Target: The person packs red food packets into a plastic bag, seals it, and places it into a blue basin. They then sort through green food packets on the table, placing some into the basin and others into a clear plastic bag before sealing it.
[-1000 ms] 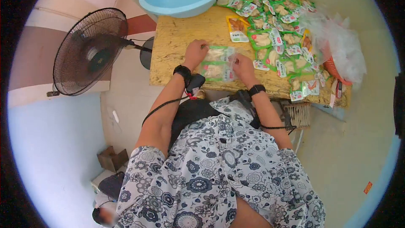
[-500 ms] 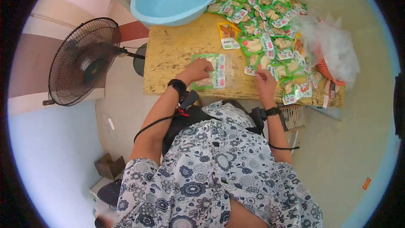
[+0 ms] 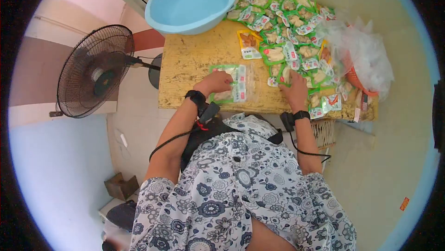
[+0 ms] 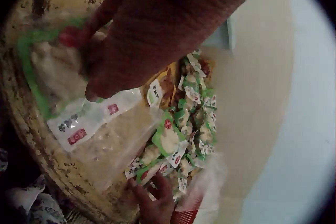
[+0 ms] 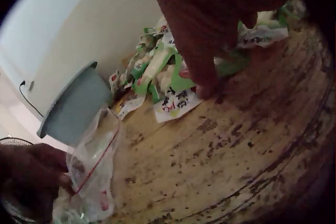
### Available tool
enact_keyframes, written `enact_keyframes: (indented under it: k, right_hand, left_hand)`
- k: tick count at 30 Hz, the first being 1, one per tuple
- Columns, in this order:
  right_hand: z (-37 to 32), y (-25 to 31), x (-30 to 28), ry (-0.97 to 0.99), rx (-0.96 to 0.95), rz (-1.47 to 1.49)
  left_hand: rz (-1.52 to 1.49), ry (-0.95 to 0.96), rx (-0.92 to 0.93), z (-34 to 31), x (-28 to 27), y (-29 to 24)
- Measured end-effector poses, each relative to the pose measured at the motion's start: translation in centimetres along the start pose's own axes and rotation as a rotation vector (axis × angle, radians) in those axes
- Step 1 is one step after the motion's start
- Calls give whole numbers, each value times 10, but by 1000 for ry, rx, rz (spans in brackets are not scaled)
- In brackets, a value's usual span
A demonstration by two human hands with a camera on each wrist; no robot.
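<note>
My left hand lies over a clear zip bag near the table's front edge, its finger and thumb pinching the bag's upper film. Inside the bag are green-edged food packets with white labels, partly hidden under the hand. To the right, my right hand reaches into the near side of a packet pile and grips a green-edged food packet between thumb and fingers. The right wrist view has a white label sticking out beside a fingertip, while the palm covers much of the packet.
A blue basin stands at the table's back left. Many packets spread across the right side, with a yellow one at their left edge. Clear plastic bags fill an orange basket. A fan stands left of the worn table.
My right hand has left the bag, moved right to the pile and taken hold of a packet there. My left hand has shifted from the bag's left edge over its packets.
</note>
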State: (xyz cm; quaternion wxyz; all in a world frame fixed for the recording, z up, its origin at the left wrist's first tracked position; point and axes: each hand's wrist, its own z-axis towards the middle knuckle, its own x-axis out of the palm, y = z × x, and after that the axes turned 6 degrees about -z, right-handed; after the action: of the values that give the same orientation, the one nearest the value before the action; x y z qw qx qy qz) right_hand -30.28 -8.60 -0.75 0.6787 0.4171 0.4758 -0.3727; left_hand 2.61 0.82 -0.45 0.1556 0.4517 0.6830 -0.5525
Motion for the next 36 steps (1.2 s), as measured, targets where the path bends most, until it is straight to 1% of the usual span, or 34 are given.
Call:
enact_keyframes:
  k: [2, 5, 8, 11, 14, 17, 20, 23, 26, 29, 32, 35, 36]
  right_hand:
    - [4, -4, 5, -20, -16, -29]
    - [-1, 2, -5, -168, -53, -1]
    - [-4, 10, -26, -225, -82, 38]
    - [-4, 21, -42, -240, -136, 159]
    - [-6, 57, -75, -303, -196, 247]
    - [-11, 77, -74, -339, -399, 274]
    - [-13, 101, -95, -207, -487, 372]
    - [-19, 95, -91, -105, -370, 653]
    - [-12, 86, -95, -184, -21, 668]
    - [0, 69, -83, -112, 138, 942]
    - [-1, 49, -96, 538, 289, 1083]
    - [-5, 38, -85, 527, 361, 1146]
    - [-7, 31, -78, 446, 397, 1191]
  left_hand:
    - [27, 31, -24, 4, 3, 3]
    - [13, -229, -3, -10, 0, -16]
    - [-212, -198, -94, -13, -18, -55]
    - [-953, -83, -68, -4, -12, -85]
    - [-1269, -32, -169, -3, -6, -126]
    - [-1654, -59, -145, 4, -5, -136]
    - [-1568, -413, -101, -1, -3, -138]
    - [-1491, -348, -89, -6, -11, -119]
    - [-1410, -244, -51, -10, -17, -105]
    - [-1222, -127, -77, -16, -23, -100]
    - [-1116, -63, -49, -14, -24, -102]
    - [-1130, -37, 23, -5, -27, -101]
    - [-1136, -155, 41, 0, -24, -96]
